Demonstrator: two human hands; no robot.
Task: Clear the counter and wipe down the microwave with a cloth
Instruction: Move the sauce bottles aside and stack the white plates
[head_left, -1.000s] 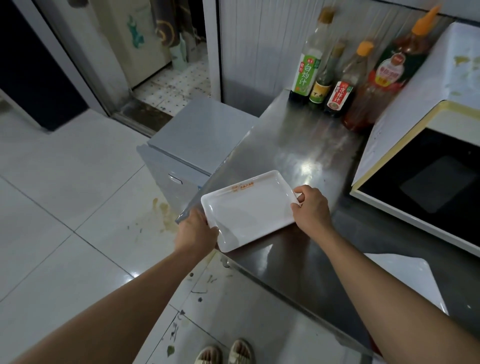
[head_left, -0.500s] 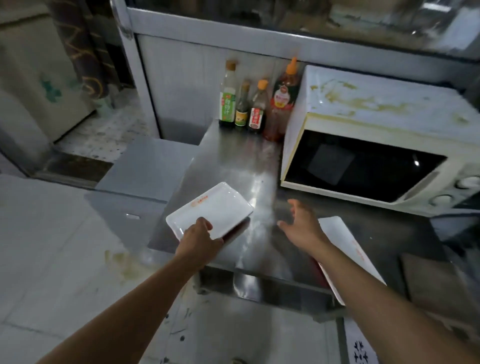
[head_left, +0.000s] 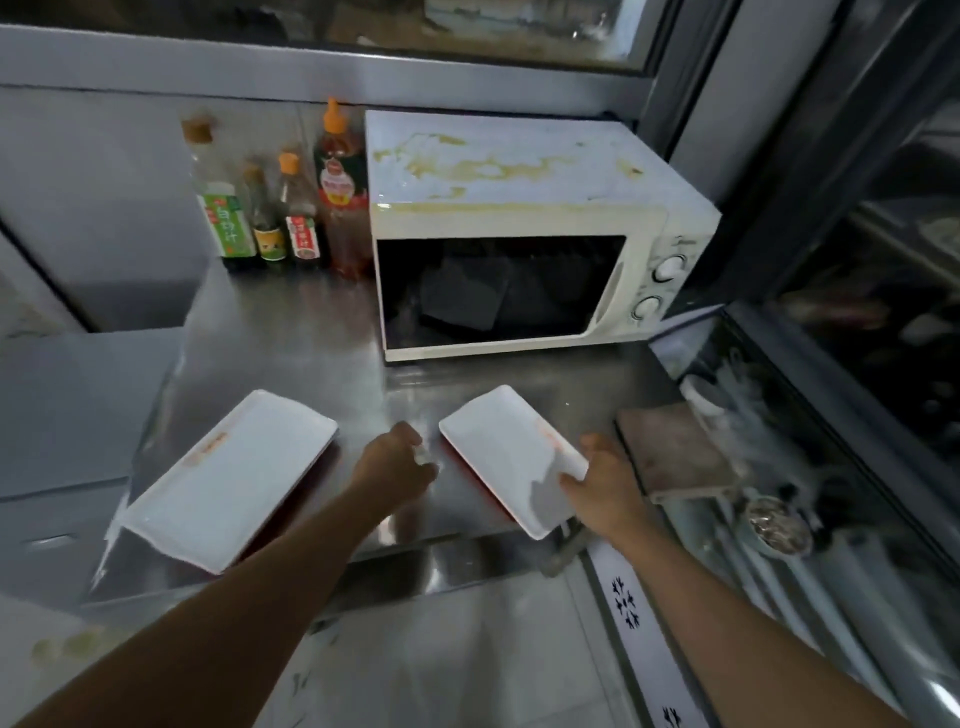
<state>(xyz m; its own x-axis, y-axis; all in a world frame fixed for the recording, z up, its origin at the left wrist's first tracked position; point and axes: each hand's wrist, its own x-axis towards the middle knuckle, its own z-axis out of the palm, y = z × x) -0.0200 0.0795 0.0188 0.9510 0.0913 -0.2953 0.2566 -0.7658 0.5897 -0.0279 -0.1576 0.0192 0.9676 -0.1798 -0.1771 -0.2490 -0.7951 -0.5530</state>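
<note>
The right tray (head_left: 511, 457) looks like a thin, stiff piece of moulded plastic or melamine, light enough for one hand but smooth and glossy, so probably slippery. The best hold is likely at the raised rim on both long sides, not on the flat middle. It overhangs the tabletop's (head_left: 311, 353) front edge and seems tipped up at the near end, so a pinch at one corner could let it swing.

The right hand (head_left: 605, 486) is closed on the tray's near right corner, thumb on top. The left hand (head_left: 397, 460) hangs just off its left edge with fingers loosely curled; I cannot tell whether it touches anything.

Both trays are white rectangles with an orange mark by one rim and a reddish underside. The left tray (head_left: 234, 478) lies at the front left corner, untouched. The microwave (head_left: 519, 228), at the back right, is cream with yellow-brown stains across its top.
</note>
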